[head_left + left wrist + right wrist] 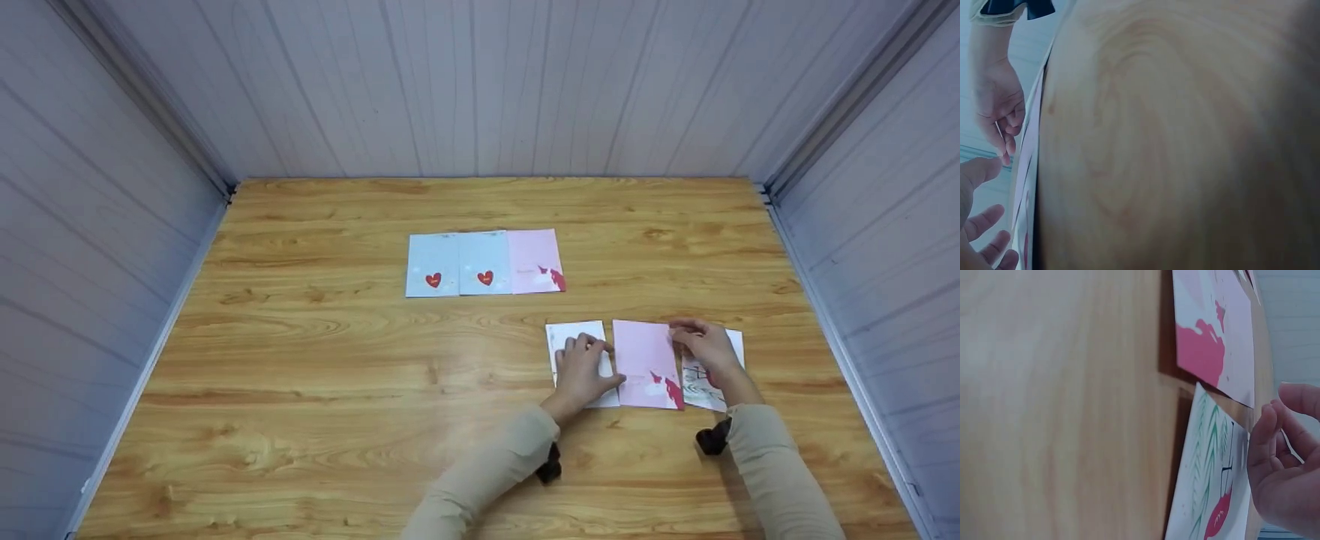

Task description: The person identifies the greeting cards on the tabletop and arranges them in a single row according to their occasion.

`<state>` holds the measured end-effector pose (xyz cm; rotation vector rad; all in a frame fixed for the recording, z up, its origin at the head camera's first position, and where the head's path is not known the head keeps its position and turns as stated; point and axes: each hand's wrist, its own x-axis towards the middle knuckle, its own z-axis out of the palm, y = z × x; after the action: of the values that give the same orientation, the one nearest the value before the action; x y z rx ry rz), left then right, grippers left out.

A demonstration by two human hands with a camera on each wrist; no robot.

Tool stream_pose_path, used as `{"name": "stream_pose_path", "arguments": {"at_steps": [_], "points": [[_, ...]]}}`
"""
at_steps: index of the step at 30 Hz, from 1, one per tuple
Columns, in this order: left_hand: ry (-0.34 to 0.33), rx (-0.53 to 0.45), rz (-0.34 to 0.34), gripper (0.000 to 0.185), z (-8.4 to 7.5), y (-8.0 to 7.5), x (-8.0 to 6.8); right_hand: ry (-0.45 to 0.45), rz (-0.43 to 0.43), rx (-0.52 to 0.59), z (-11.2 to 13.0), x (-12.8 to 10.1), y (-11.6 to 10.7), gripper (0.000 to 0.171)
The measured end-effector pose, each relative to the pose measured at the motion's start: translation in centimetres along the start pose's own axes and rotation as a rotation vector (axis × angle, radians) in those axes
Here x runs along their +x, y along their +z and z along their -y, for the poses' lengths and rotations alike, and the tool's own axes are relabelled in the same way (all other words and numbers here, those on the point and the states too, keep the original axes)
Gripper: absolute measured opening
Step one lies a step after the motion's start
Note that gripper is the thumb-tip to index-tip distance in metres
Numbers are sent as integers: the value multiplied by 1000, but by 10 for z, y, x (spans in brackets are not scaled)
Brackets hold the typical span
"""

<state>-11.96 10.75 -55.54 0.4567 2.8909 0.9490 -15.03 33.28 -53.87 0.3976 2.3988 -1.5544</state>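
three cards point(484, 263) in row (far side), wooden table point(315, 360).

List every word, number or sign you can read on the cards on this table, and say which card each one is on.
No text is readable.
Near pink card: no lettering shows.
White card under the right hand: dark marks, too blurred to read.
Far pink card: a faint line, too small.
Two blue cards: red hearts with tiny unreadable marks.

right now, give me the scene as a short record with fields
surface: wooden table
far row: two blue heart cards and a pink card, side by side
near row: white card, pink unicorn card, white printed card
left hand: fingers resting on the white card
right hand: on the white printed card, fingertips at the pink unicorn card's edge
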Motion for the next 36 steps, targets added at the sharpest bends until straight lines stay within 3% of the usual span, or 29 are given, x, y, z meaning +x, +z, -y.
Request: {"name": "stream_pose_path", "arguments": {"at_steps": [5, 17, 28, 36], "points": [[11, 84, 21, 45, 0, 5, 0, 1, 6, -43, -1, 3, -4, 38], [35, 146, 44, 46, -1, 5, -1, 5, 9, -22, -1, 7, -7, 36], [48, 205, 75, 45, -1, 6, 0, -47, 33, -150, -1, 8, -5, 33], [38, 223, 78, 44, -2, 5, 0, -35, 9, -236, 3, 8, 1, 31]]}}
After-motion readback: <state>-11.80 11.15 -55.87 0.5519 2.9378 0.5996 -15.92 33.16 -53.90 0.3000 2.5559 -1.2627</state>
